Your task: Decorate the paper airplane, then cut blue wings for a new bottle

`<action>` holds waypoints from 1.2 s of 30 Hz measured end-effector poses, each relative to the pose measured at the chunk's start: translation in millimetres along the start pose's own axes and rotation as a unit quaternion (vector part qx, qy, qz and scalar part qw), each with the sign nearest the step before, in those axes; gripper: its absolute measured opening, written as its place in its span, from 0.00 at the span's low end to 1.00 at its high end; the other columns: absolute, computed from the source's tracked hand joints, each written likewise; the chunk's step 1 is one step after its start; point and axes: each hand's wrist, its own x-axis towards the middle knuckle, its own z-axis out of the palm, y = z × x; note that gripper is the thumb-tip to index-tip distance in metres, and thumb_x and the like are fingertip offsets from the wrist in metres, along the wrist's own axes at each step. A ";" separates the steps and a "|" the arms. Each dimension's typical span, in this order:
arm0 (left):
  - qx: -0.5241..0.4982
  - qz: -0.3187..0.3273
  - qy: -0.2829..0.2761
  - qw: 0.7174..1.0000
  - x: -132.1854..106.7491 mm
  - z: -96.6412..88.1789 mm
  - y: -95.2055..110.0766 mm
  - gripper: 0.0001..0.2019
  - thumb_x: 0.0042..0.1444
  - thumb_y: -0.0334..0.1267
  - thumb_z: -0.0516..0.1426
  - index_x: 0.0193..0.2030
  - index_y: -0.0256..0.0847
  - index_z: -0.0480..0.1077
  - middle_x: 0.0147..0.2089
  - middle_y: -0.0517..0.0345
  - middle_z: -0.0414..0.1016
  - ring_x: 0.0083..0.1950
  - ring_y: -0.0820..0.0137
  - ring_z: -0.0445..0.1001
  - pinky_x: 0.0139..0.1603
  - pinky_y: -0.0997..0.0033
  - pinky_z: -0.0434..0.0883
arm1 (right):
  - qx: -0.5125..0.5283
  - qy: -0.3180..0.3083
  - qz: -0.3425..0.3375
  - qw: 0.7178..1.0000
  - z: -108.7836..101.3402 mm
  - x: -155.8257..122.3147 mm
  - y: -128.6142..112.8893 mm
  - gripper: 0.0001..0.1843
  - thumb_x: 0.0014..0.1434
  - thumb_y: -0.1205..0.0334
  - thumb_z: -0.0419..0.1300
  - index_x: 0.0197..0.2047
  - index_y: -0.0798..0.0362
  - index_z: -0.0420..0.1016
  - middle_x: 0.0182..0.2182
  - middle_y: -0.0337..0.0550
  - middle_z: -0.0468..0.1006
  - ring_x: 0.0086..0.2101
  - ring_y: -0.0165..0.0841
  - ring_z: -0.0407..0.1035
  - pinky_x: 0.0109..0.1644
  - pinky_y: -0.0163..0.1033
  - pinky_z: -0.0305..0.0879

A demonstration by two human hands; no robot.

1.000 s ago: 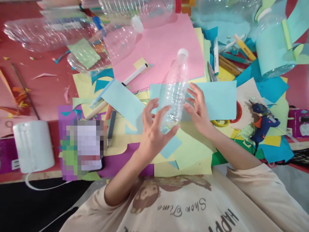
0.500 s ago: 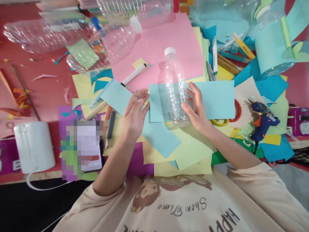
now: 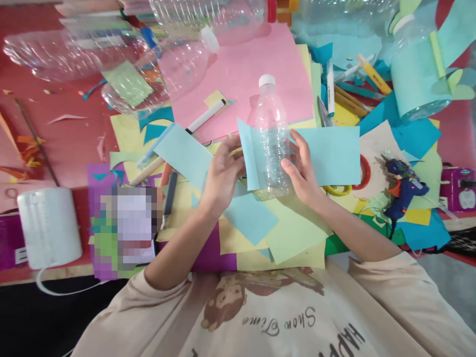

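A clear plastic bottle [image 3: 271,114] with a white cap lies on a light blue paper strip [image 3: 334,156], its cap pointing away from me. My right hand [image 3: 303,171] grips the bottle's right side, thumb on top and fingers along the edge. At the strip's left end, my left hand [image 3: 225,171] has its fingers against the paper, partly behind it. That end stands up, folded toward the bottle's left side. Another light blue paper piece [image 3: 184,151] lies beside my left hand.
Pink paper [image 3: 241,69] and a white marker [image 3: 206,115] lie beyond my hands. A blue glue gun [image 3: 405,193] and red-handled scissors [image 3: 364,172] are at right. More bottles [image 3: 186,62] lie at the back; a paper-wrapped bottle [image 3: 416,74] stands back right. A phone [image 3: 136,223] lies left.
My left hand has moved right, and the strip's left end has come up off the table toward the bottle. My right hand stays at the bottle.
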 end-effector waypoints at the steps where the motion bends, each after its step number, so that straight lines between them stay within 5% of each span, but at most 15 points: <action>1: 0.020 0.015 -0.025 0.999 2.6 2.0 -0.8 0.14 0.56 0.45 0.61 0.49 0.51 0.70 0.55 0.58 0.74 0.55 0.62 0.75 0.50 0.63 0.76 | 0.005 0.002 0.002 1.000 0.0 0.0 -0.6 0.30 0.67 0.48 0.46 0.68 0.44 0.44 0.69 0.52 0.50 0.66 0.42 0.53 0.63 0.53 0.63; 7: 0.156 0.125 -0.023 0.980 5.5 6.0 -13.7 0.18 0.61 0.51 0.55 0.57 0.54 0.69 0.57 0.55 0.72 0.52 0.65 0.75 0.52 0.63 0.75 | 0.001 -0.031 0.016 0.999 -3.1 0.4 -6.2 0.33 0.66 0.44 0.47 0.69 0.46 0.46 0.69 0.50 0.53 0.67 0.41 0.52 0.68 0.50 0.58; 10: 0.206 0.184 0.003 0.961 2.7 6.3 -19.7 0.21 0.61 0.54 0.53 0.60 0.55 0.67 0.61 0.53 0.68 0.60 0.62 0.70 0.58 0.59 0.72 | 0.004 -0.061 -0.004 0.998 -5.6 -0.2 -10.0 0.30 0.67 0.46 0.45 0.69 0.44 0.48 0.70 0.46 0.51 0.68 0.39 0.49 0.67 0.47 0.59; 14: 0.240 0.210 0.006 0.948 -1.0 7.5 -16.8 0.23 0.62 0.53 0.53 0.63 0.54 0.65 0.66 0.53 0.64 0.71 0.57 0.57 0.66 0.53 0.65 | -0.011 -0.057 -0.034 0.998 -5.6 -0.7 -10.3 0.30 0.67 0.46 0.46 0.69 0.40 0.48 0.70 0.45 0.50 0.66 0.40 0.53 0.62 0.49 0.66; 20: 0.276 0.225 0.001 0.934 -4.6 5.6 -13.6 0.24 0.65 0.52 0.49 0.64 0.50 0.63 0.69 0.56 0.63 0.73 0.55 0.54 0.70 0.49 0.61 | 0.048 -0.051 -0.005 0.997 -1.0 -1.0 -1.1 0.35 0.63 0.42 0.52 0.69 0.43 0.49 0.70 0.50 0.49 0.67 0.44 0.53 0.62 0.53 0.66; 28: 0.232 0.236 -0.039 0.943 -4.0 5.7 -21.1 0.25 0.66 0.52 0.47 0.69 0.59 0.52 0.74 0.63 0.51 0.76 0.57 0.44 0.71 0.49 0.61 | 0.051 -0.096 0.015 0.994 0.1 -2.4 -9.4 0.35 0.66 0.68 0.36 0.73 0.40 0.28 0.70 0.42 0.54 0.63 0.35 0.60 0.61 0.52 0.70; 36: 0.262 0.259 -0.066 0.927 -2.8 4.4 -19.6 0.26 0.66 0.54 0.45 0.70 0.63 0.49 0.75 0.69 0.48 0.76 0.62 0.45 0.76 0.50 0.48 | 0.090 -0.080 0.042 0.992 0.5 -1.6 -2.5 0.42 0.62 0.39 0.51 0.72 0.42 0.38 0.67 0.51 0.56 0.57 0.40 0.66 0.56 0.50 0.73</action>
